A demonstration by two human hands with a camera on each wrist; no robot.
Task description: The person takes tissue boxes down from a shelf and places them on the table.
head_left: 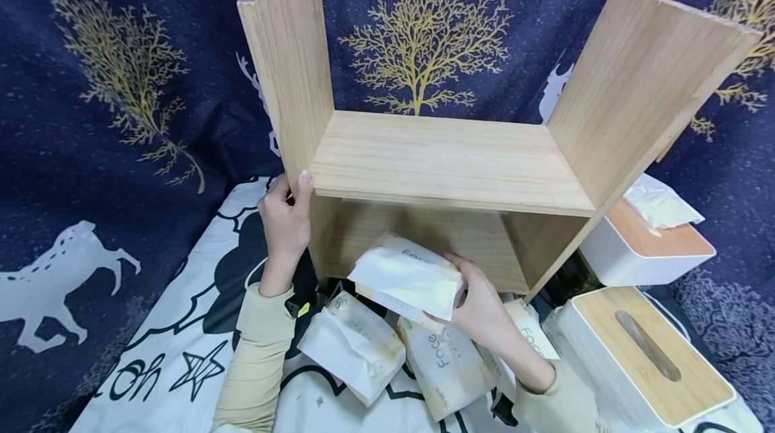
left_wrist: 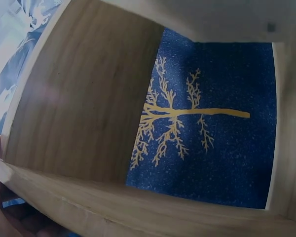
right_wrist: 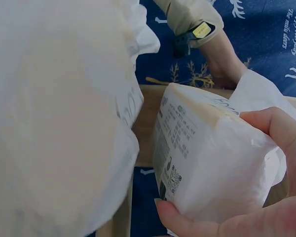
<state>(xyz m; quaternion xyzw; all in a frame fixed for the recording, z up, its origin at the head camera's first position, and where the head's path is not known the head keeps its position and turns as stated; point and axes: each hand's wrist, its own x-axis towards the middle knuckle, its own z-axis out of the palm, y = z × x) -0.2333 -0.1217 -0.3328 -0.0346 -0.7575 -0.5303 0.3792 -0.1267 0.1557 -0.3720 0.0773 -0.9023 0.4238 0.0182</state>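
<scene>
My right hand [head_left: 484, 302] grips a white pack of face tissues [head_left: 408, 275] by its right end, at the front of the lower compartment of a wooden shelf [head_left: 448, 161]. In the right wrist view, thumb and fingers span the tissue pack [right_wrist: 207, 158], whose printed side with a code shows. My left hand [head_left: 287, 221] holds the front edge of the shelf's left side panel, thumb on the front. The left wrist view shows the left hand [left_wrist: 2, 212] round the panel edge, fingers partly hidden behind the wood.
More tissue packs lie on the patterned sheet below, one at the left [head_left: 357, 345] and one in the middle [head_left: 445, 366]. At right stand a tissue box with a slotted wooden lid [head_left: 648, 352] and a white tissue box [head_left: 654, 261]. A dark blue cloth [head_left: 121, 184] hangs behind.
</scene>
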